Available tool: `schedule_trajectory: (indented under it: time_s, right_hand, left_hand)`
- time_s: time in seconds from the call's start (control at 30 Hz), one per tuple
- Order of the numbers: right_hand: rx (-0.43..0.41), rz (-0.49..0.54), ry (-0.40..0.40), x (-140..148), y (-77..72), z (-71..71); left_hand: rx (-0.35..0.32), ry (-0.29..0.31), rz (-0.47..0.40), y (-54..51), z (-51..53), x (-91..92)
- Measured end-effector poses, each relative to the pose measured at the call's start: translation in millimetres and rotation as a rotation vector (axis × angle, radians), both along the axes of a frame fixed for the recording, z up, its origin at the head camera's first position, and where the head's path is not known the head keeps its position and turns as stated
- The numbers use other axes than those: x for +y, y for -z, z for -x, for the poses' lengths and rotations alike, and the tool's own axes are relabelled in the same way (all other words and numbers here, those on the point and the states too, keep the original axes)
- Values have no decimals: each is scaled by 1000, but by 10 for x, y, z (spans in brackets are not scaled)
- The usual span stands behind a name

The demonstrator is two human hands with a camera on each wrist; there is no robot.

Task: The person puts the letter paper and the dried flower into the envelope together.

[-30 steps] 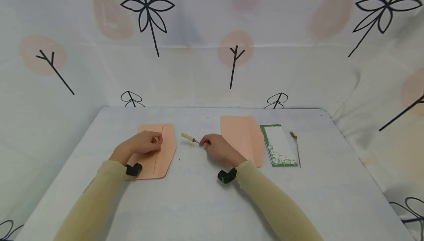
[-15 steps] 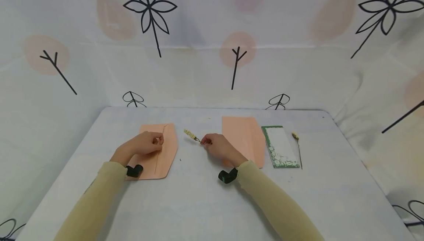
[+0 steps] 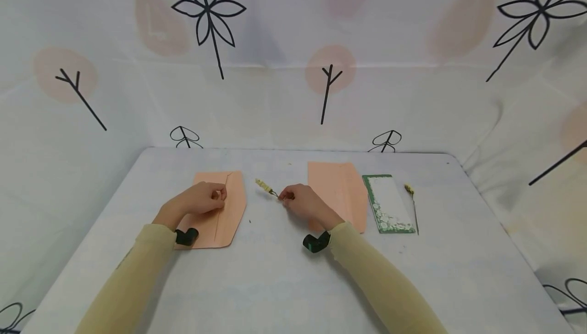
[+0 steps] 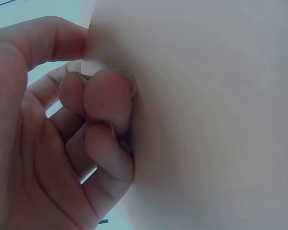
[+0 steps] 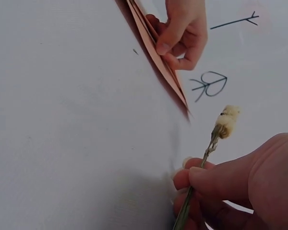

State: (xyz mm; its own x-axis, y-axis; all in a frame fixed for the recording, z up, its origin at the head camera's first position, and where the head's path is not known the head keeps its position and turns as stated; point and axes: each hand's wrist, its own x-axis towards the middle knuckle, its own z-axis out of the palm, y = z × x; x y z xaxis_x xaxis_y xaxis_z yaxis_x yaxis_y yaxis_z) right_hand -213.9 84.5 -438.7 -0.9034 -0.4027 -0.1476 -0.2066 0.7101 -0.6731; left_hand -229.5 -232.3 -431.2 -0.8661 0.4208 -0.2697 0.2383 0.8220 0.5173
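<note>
On the left, a peach envelope (image 3: 234, 206) lies on the table, its outline partly hidden by my left hand (image 3: 194, 199). That hand's fingers are curled at the envelope's seam. The left wrist view has the curled left hand (image 4: 72, 129) close against the paper (image 4: 211, 115); the right wrist view shows its thumb and fingers pinching a layer of the envelope (image 5: 153, 52). My right hand (image 3: 304, 204) pinches the stem of a pale yellow dried flower (image 3: 263, 186) between thumb and fingers. Its blossom (image 5: 225, 122) points away from the right hand (image 5: 240, 182).
A second peach envelope (image 3: 332, 186) lies right of centre, partly under my right forearm. Beside it are a white card with a green floral border (image 3: 390, 201) and another thin-stemmed yellow flower (image 3: 409, 189). A patterned cloth (image 3: 275, 104) stands behind the white table (image 3: 257, 283).
The camera view has shifted slightly. The held flower's tip has tilted a little relative to my right hand; my left hand stays in place on the envelope.
</note>
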Motion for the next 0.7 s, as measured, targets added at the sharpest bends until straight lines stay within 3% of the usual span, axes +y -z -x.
schedule_trajectory:
  time_s: [0.47,0.7]
  right_hand:
    - [-54,115,-37,-96,-47,6]
    - [-149,218,10,-230,-36,1]
  left_hand:
    - [-5,-9,14,17,14,-12]
    - [-10,-15,11,15,16,-3]
